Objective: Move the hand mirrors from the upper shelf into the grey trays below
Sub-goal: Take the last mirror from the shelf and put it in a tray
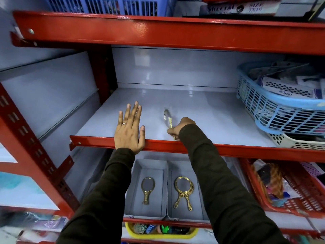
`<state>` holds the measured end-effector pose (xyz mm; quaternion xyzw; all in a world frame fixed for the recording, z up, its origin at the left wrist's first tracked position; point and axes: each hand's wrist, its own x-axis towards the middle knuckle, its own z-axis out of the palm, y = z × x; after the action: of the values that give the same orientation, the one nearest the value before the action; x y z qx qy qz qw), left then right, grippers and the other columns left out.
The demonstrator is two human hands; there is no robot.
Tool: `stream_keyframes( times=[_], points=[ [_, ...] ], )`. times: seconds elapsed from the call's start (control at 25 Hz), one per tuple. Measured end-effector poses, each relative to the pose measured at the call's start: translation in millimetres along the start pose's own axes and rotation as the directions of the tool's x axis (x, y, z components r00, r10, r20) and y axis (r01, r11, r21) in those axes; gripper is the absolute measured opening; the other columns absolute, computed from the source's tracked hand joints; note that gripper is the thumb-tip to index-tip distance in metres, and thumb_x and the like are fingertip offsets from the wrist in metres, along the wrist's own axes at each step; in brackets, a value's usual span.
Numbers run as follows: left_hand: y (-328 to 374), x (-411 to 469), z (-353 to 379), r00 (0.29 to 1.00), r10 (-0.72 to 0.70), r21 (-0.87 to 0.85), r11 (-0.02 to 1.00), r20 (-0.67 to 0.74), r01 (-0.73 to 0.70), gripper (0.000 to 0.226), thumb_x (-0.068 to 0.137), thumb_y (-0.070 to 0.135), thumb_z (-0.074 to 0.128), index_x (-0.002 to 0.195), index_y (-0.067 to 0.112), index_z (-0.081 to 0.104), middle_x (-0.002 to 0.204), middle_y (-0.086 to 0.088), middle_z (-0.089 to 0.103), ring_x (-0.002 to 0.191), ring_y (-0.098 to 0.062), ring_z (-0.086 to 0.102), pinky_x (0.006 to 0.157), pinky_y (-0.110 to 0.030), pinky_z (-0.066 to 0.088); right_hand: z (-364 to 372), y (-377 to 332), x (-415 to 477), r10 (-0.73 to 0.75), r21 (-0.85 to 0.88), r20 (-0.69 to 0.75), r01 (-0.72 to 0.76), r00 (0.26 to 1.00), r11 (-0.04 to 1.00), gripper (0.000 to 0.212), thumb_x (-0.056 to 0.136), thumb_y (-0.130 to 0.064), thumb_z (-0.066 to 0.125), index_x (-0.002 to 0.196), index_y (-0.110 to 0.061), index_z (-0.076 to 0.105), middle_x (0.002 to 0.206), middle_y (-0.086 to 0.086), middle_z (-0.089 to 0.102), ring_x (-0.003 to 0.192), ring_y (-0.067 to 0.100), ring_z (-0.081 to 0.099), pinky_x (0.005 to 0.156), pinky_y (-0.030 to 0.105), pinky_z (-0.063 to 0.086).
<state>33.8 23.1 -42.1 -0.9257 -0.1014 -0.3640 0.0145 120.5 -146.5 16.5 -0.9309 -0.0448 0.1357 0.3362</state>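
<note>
One hand mirror (168,118) is all I can see left on the upper shelf (202,110), and the right hand (181,128) has closed round its gold handle close to the shelf's red front lip, the glass tipped up edge-on and blurred so that its face cannot be made out. The left hand (129,128) lies flat and open on the same shelf, to the left of the mirror, fingers spread and holding nothing, the heel of the palm over the front lip. Below the upper shelf sit two grey trays side by side: the left tray (139,164) holds a single gold mirror (147,190), and the right tray (177,217) holds what look like two gold mirrors (183,192) stacked a little askew. A blue basket (281,110) of packets stands at the right end of the upper shelf, well apart from the mirror. To my eye the step in hand is the pickup of the last mirror. The next move, I would judge, calls for drawing it clear over the red lip, lowering it under the shelf edge without knocking the glass, and laying it handle-toward-the-front in a tray, probably the left one, which has more room.
</note>
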Motion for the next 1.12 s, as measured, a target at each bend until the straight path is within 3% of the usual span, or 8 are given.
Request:
stream_keyframes(
  times=[0.12,0.28,0.4,0.56,0.76,0.88,1.0,1.12],
  points=[
    [-1.4,0.2,0.8,1.000,-0.003,0.007,1.000,0.014,0.003,0.069,0.089,0.035,0.026,0.153,0.009,0.020,0.161,-0.006,0.018,0.151,-0.023,0.011,0.123,-0.042,0.008,-9.0,10.5,0.3,0.050,0.216,0.052,-0.060,0.997,0.975,0.036,0.064,0.000,0.072,0.099,0.005,0.065,0.073,0.017,0.073,0.063,0.025,0.071,0.078,0.040,0.062],
    [-0.6,0.2,0.1,1.000,-0.001,0.006,1.000,0.013,0.001,0.069,0.089,0.035,0.027,0.152,0.009,0.021,0.161,-0.006,0.019,0.150,-0.023,0.013,0.123,-0.043,0.010,-15.6,26.2,-0.6,0.056,0.169,0.008,-0.057,0.998,0.984,0.034,0.055,-0.004,0.077,0.083,-0.004,0.059,0.083,0.017,0.076,0.083,0.025,0.077,0.082,0.039,0.061],
    [-0.6,-0.2,-0.2,1.000,-0.006,-0.001,1.000,0.010,0.006,0.069,0.089,0.035,0.027,0.153,0.009,0.021,0.161,-0.005,0.019,0.150,-0.023,0.012,0.123,-0.042,0.009,-14.4,26.4,1.3,0.063,0.150,-0.006,-0.061,0.998,0.987,0.036,0.056,-0.011,0.085,0.081,-0.005,0.060,0.084,0.017,0.076,0.082,0.025,0.077,0.081,0.039,0.062],
    [-0.7,-0.4,-0.9,1.000,-0.008,-0.001,1.000,0.012,0.008,0.069,0.089,0.035,0.027,0.153,0.009,0.021,0.161,-0.005,0.019,0.150,-0.022,0.013,0.123,-0.043,0.010,-14.1,19.9,-4.3,0.003,-0.088,-0.166,-0.018,0.986,0.996,0.052,0.061,-0.036,0.087,0.100,-0.005,0.068,0.096,0.012,0.075,0.083,0.026,0.073,0.074,0.030,0.059],
    [-0.9,0.5,-1.8,1.000,-0.007,-0.006,1.000,0.016,0.007,0.069,0.088,0.035,0.028,0.153,0.009,0.021,0.161,-0.006,0.019,0.150,-0.023,0.013,0.123,-0.042,0.009,-12.7,11.6,-8.7,-0.155,-0.310,-0.234,0.077,0.960,0.947,0.047,0.072,-0.037,0.080,0.106,-0.007,0.067,0.098,0.013,0.071,0.085,0.027,0.069,0.067,0.028,0.051],
    [-1.3,0.2,-1.5,1.000,-0.004,0.002,1.000,0.023,0.004,0.069,0.089,0.034,0.027,0.153,0.009,0.020,0.161,-0.005,0.017,0.151,-0.022,0.011,0.124,-0.041,0.008,-18.6,9.9,-4.9,-0.188,-0.315,-0.232,0.110,0.954,0.943,0.031,0.075,-0.030,0.078,0.092,-0.008,0.064,0.083,0.009,0.060,0.073,0.026,0.059,0.065,0.028,0.047],
    [-1.0,0.0,-1.6,1.000,-0.002,0.006,1.000,0.020,0.002,0.070,0.088,0.034,0.028,0.153,0.009,0.019,0.161,-0.005,0.017,0.151,-0.022,0.011,0.124,-0.041,0.007,-19.6,17.3,5.7,-0.117,-0.142,-0.226,0.086,0.967,0.986,0.029,0.070,-0.024,0.081,0.080,-0.008,0.060,0.084,0.010,0.069,0.069,0.025,0.064,0.067,0.028,0.054],
    [-1.0,0.0,-1.6,1.000,0.000,0.004,1.000,0.018,0.000,0.070,0.088,0.034,0.028,0.153,0.009,0.019,0.161,-0.005,0.017,0.150,-0.023,0.012,0.124,-0.041,0.008,-19.6,26.4,3.2,-0.016,0.385,-0.123,0.063,0.992,0.921,0.032,0.069,-0.012,0.081,0.094,0.002,0.066,0.087,0.018,0.074,0.062,0.025,0.074,0.057,0.030,0.062]
  ],
)
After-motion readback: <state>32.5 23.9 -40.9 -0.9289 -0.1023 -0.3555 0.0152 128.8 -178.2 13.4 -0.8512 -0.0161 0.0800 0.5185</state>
